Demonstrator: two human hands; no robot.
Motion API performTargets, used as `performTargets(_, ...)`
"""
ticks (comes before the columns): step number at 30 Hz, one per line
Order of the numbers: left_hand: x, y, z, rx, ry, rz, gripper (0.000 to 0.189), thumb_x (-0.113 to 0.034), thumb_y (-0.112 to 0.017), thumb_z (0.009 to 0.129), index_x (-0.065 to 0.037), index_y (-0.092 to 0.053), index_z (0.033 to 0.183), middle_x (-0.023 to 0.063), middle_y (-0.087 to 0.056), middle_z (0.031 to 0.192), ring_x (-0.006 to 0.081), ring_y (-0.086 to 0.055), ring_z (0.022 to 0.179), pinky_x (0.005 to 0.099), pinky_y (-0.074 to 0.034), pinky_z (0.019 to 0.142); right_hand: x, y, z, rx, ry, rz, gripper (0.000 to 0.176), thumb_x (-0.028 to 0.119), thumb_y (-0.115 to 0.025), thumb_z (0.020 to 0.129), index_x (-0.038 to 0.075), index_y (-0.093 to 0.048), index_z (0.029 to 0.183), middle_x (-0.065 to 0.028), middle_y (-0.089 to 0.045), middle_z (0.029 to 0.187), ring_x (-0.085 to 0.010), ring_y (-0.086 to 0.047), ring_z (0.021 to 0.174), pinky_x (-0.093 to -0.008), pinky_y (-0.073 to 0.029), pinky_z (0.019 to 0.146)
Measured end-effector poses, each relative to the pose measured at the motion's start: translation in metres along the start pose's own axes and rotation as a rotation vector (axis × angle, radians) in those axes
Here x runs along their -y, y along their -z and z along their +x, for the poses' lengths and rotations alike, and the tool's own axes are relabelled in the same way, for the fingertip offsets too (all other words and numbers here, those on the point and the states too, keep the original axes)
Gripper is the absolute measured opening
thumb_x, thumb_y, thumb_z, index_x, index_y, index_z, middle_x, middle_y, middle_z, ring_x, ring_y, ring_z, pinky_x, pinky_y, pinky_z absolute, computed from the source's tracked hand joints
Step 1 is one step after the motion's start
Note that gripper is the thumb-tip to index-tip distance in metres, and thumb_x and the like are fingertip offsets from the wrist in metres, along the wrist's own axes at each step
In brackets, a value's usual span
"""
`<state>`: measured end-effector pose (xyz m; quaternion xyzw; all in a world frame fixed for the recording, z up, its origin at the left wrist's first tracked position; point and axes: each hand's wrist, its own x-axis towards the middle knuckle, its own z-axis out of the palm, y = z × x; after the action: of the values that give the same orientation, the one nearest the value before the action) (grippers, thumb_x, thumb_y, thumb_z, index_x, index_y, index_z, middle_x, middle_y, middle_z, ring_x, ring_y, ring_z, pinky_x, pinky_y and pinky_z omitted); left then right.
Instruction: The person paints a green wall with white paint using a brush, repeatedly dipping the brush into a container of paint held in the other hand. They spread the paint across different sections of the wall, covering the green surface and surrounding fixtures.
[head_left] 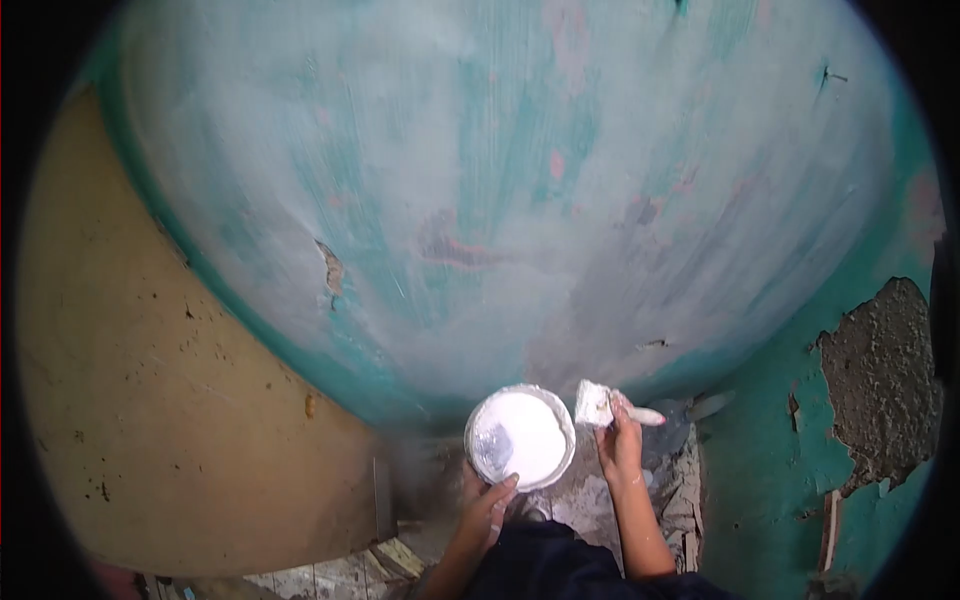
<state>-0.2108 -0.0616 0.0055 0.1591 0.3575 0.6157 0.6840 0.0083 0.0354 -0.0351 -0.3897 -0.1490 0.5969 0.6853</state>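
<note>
My left hand (pixel 491 497) grips a round tub of white paint (pixel 535 440) at its near-left edge, with the thumb over the rim and the other fingers hidden beneath. A greyish patch shows on the left side of the white liquid. Just right of the tub, my right hand (pixel 622 440) is closed around a wide paintbrush (pixel 594 404). Its bristles are coated white and point left toward the tub's rim, apart from it. The brush's pale handle sticks out to the right. In front stands a turquoise wall (pixel 480 200) with streaky whitish coating over much of it.
A tan panel (pixel 200 400) rises on the left. On the right wall, a bare patch of rough plaster (pixel 885 385) shows through green paint. A nail (pixel 835 76) sticks out at upper right. Debris (pixel 685 500) and broken boards (pixel 395 560) lie on the floor.
</note>
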Motion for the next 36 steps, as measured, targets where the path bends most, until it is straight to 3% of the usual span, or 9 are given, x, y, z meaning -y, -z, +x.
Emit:
performTargets(8, -0.021, 0.025, 0.016, 0.046, 0.037, -0.041, 0.069, 0.006, -0.063, 0.084, -0.017, -0.031, 0.140, 0.0084, -0.045, 0.135, 0.0198, -0.052, 0.120, 0.0305, -0.050, 0.091, -0.016, -0.012, -0.022, -0.088, 0.036, 0.189, 0.029, 0.011, -0.059, 0.095, 0.010, -0.052, 0.123, -0.0036, -0.059, 0.120, -0.0168, -0.059, 0.110, -0.0325, -0.049, 0.093)
performTargets(10, -0.026, 0.029, 0.017, 0.063, 0.031, -0.026, 0.067, 0.005, -0.056, 0.085, -0.016, -0.029, 0.143, 0.0106, -0.044, 0.138, 0.0277, -0.050, 0.126, 0.0446, -0.049, 0.100, -0.013, -0.019, -0.029, -0.073, 0.077, 0.230, 0.029, 0.011, -0.060, 0.095, 0.010, -0.051, 0.122, -0.0041, -0.059, 0.120, -0.0171, -0.059, 0.110, -0.0320, -0.050, 0.093)
performTargets(14, -0.013, 0.062, 0.033, 0.070, 0.133, -0.112, 0.072, 0.007, -0.059, 0.084, -0.018, -0.028, 0.144, 0.0121, -0.044, 0.139, 0.0288, -0.049, 0.129, 0.0424, -0.053, 0.097, -0.003, -0.038, -0.050, -0.110, 0.127, 0.211, 0.032, 0.010, -0.059, 0.094, 0.009, -0.049, 0.124, -0.0051, -0.059, 0.120, -0.0177, -0.059, 0.110, -0.0343, -0.051, 0.094)
performTargets(15, -0.011, 0.066, 0.035, 0.092, 0.125, -0.093, 0.071, 0.007, -0.058, 0.083, -0.018, -0.028, 0.143, 0.0126, -0.043, 0.141, 0.0313, -0.047, 0.131, 0.0479, -0.051, 0.100, -0.002, -0.041, -0.053, -0.131, 0.149, 0.212, 0.033, 0.010, -0.060, 0.094, 0.009, -0.049, 0.126, -0.0052, -0.059, 0.120, -0.0177, -0.059, 0.111, -0.0347, -0.051, 0.094)
performTargets(24, -0.038, 0.044, 0.028, 0.050, 0.243, 0.037, 0.063, -0.001, -0.061, 0.086, -0.012, -0.033, 0.142, 0.0139, -0.048, 0.134, 0.0296, -0.052, 0.124, 0.0463, -0.051, 0.099, 0.069, -0.065, -0.066, -0.223, 0.381, 0.156, 0.033, 0.013, -0.060, 0.094, 0.002, -0.057, 0.125, -0.0072, -0.064, 0.119, -0.0172, -0.061, 0.109, -0.0337, -0.048, 0.097)
performTargets(25, -0.040, 0.037, 0.024, 0.032, 0.253, 0.049, 0.062, -0.002, -0.061, 0.087, -0.011, -0.034, 0.142, 0.0144, -0.049, 0.133, 0.0294, -0.052, 0.123, 0.0459, -0.051, 0.099, 0.083, -0.063, -0.058, -0.143, 0.456, 0.118, 0.038, 0.012, -0.061, 0.094, -0.002, -0.053, 0.129, -0.0096, -0.062, 0.122, -0.0192, -0.059, 0.112, -0.0383, -0.045, 0.102)
performTargets(30, -0.053, -0.006, 0.003, -0.076, 0.271, 0.110, 0.056, -0.007, -0.062, 0.090, -0.005, -0.039, 0.141, 0.0167, -0.054, 0.127, 0.0285, -0.054, 0.119, 0.0443, -0.049, 0.101, 0.180, -0.096, -0.037, -0.038, 0.842, -0.257, 0.046, 0.012, -0.062, 0.095, -0.008, -0.047, 0.134, -0.0121, -0.058, 0.127, -0.0192, -0.056, 0.117, -0.0328, -0.042, 0.105)
performTargets(34, -0.031, -0.028, 0.014, -0.069, 0.307, 0.014, 0.066, -0.002, -0.063, 0.088, -0.010, -0.033, 0.145, 0.0144, -0.054, 0.129, 0.0280, -0.055, 0.119, 0.0451, -0.053, 0.095, 0.267, -0.133, -0.018, 0.078, 1.239, -0.731, 0.036, 0.008, -0.065, 0.092, -0.002, -0.059, 0.125, -0.0097, -0.065, 0.115, -0.0173, -0.060, 0.105, -0.0299, -0.048, 0.094)
performTargets(36, -0.011, -0.040, 0.019, -0.069, 0.274, -0.012, 0.066, -0.002, -0.064, 0.088, -0.010, -0.033, 0.145, 0.0139, -0.054, 0.129, 0.0278, -0.055, 0.119, 0.0449, -0.053, 0.094, 0.323, -0.158, -0.005, 0.100, 1.852, -1.075, 0.034, 0.003, -0.070, 0.086, 0.000, -0.065, 0.120, -0.0127, -0.067, 0.107, -0.0201, -0.064, 0.096, -0.0309, -0.052, 0.085)
